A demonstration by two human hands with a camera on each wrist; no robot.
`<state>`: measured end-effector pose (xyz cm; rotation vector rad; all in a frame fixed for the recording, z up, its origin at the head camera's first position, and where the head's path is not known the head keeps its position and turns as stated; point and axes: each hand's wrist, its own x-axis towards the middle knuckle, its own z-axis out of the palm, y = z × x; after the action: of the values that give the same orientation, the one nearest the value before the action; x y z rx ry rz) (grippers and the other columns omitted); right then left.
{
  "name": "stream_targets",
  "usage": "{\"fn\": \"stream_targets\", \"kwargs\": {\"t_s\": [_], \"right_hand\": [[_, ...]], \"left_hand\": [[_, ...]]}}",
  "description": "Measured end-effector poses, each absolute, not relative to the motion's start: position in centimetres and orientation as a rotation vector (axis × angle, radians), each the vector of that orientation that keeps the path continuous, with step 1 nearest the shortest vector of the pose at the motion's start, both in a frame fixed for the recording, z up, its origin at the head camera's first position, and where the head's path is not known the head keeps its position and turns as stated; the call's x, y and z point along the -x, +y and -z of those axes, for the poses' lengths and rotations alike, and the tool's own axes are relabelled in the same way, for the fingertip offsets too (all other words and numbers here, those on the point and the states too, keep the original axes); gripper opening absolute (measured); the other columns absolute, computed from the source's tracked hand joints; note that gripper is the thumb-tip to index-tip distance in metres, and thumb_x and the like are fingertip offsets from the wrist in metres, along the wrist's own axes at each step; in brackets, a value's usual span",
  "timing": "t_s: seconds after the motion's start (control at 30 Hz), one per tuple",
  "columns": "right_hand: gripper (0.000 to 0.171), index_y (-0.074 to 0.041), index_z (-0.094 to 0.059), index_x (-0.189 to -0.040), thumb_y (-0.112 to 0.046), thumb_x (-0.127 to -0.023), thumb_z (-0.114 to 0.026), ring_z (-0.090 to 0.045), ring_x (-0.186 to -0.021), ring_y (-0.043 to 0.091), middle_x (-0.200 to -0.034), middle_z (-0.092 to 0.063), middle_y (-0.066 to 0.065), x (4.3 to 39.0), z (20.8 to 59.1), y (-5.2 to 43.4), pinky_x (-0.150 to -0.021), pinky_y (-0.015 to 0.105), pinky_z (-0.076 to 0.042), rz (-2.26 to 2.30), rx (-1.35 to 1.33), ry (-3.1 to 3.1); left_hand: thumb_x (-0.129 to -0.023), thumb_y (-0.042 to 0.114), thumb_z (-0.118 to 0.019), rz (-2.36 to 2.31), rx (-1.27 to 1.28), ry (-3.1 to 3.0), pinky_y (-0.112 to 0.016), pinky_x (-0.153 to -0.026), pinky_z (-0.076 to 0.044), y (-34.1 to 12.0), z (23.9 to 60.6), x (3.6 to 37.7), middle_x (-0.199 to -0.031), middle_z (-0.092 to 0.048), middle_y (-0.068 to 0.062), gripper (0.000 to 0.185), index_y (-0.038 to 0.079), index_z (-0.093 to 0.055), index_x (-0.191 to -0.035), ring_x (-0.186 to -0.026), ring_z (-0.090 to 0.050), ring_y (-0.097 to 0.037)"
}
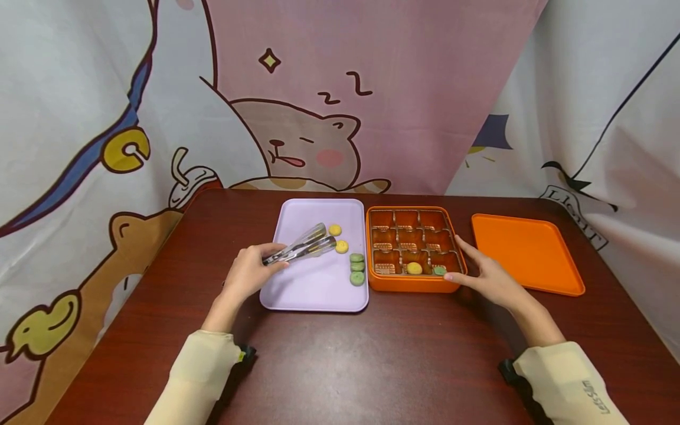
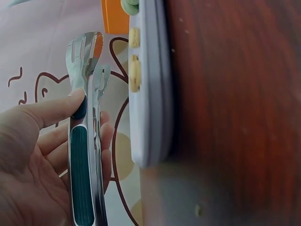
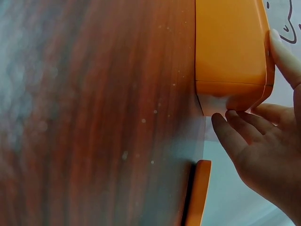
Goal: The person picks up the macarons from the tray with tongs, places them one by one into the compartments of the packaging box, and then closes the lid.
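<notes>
My left hand [image 1: 248,270] holds metal tongs [image 2: 81,155] with dark green grips, thumb on one arm and fingers on the other. The tongs' tips, a little apart, hover over a pale purple tray [image 1: 297,295]. Yellow macarons [image 1: 342,247] lie near the tips, and three green macarons [image 1: 357,278] line the tray's right edge. My right hand [image 1: 491,277] holds the near right corner of an orange box [image 1: 409,285], thumb over the rim and fingers against the side. In its front row, a yellow macaron [image 1: 414,268] sits in the middle compartment and a green macaron [image 1: 440,271] at right.
The box has a brown divided insert [image 1: 408,219] and stands against the tray's right side. Farther right, a flat orange lid [image 1: 526,251] lies on the dark wooden table [image 1: 350,366]. A printed curtain [image 1: 414,88] hangs behind the table's far edge.
</notes>
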<state>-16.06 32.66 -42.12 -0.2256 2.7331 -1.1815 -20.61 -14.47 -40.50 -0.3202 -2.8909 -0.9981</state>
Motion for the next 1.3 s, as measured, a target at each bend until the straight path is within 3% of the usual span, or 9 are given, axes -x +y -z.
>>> {"fn": "stream_targets", "kwargs": {"t_s": [0.53, 0.87, 1.3], "right_hand": [[0.091, -0.022, -0.006, -0.152, -0.041, -0.086, -0.065, -0.015, -0.138, 0.048, -0.155, -0.013, 0.022, 16.0, 42.1, 32.6, -0.099, 0.069, -0.020, 1.147, 0.239, 2.756], [0.091, -0.022, -0.005, -0.152, -0.040, -0.087, -0.065, -0.014, -0.138, 0.048, -0.155, -0.012, 0.021, 15.9, 41.9, 32.6, -0.099, 0.069, -0.020, 1.157, 0.243, 2.746], [0.091, -0.020, -0.005, -0.153, -0.039, -0.087, -0.065, -0.015, -0.137, 0.049, -0.154, -0.013, 0.024, 16.0, 42.1, 32.6, -0.098, 0.070, -0.019, 1.155, 0.228, 2.752]], "left_hand": [[-0.078, 0.030, -0.076, 0.977, 0.285, -2.935, -0.045, -0.078, -0.046, -15.8, 41.9, 20.8, -0.112, -0.068, -0.009, 0.041, 0.017, -0.068, -0.116, -0.100, -0.063, -0.026], [-0.077, 0.031, -0.077, 0.952, 0.270, -2.968, -0.038, -0.070, -0.044, -15.9, 42.0, 21.0, -0.108, -0.069, -0.009, 0.042, 0.016, -0.068, -0.115, -0.086, -0.061, -0.023], [-0.077, 0.024, -0.078, 0.901, 0.264, -3.015, -0.034, -0.066, -0.041, -15.7, 41.9, 21.0, -0.101, -0.071, -0.006, 0.031, 0.019, -0.071, -0.107, -0.081, -0.059, -0.020]]}}
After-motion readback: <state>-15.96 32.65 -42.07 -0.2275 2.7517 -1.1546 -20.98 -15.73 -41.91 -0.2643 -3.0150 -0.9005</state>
